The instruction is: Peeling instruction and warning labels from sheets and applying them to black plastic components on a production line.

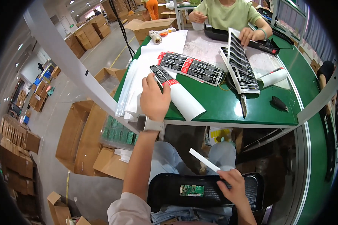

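My left hand, with a watch on its wrist, reaches to the table's near left side. Its fingers are curled on the edge of a curling label sheet, black and red at its top with a bare white backing. Low on the right, my right hand pinches one end of a narrow white strip, which points up and left. Across my lap lies a black plastic housing, shaped like a long shallow tray. A small green circuit board sits inside it, left of my right hand.
More label sheets lie on the green table. Opposite, a person in a light green shirt handles a striped label stack. A knife blade points toward me beside a dark small object. Cardboard boxes stand at left.
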Action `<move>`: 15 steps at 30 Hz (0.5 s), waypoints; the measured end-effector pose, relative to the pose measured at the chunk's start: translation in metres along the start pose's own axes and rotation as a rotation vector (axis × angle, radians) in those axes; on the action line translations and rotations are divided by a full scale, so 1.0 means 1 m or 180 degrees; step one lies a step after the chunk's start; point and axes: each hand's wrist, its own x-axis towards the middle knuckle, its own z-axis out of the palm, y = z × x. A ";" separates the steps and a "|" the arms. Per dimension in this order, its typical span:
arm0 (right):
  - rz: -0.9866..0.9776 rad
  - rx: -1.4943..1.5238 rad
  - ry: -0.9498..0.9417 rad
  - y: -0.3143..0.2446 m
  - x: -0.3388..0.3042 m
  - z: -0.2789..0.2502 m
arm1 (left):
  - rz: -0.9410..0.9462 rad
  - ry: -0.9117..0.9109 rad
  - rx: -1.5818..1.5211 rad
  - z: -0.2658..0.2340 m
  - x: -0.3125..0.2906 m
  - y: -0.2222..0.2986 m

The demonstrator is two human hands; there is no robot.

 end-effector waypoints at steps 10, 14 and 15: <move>-0.0473 -0.1311 -0.0389 0.056 -0.007 0.011 | 0.1267 -0.2120 -0.0988 -0.081 -0.162 -0.020; -0.0782 -0.1181 -0.0029 0.025 -0.007 -0.007 | 0.0871 -0.2625 -0.0477 -0.114 -0.219 -0.039; -0.1005 -0.1163 0.0321 0.017 -0.008 -0.006 | 0.0669 -0.2940 -0.0186 -0.127 -0.220 -0.037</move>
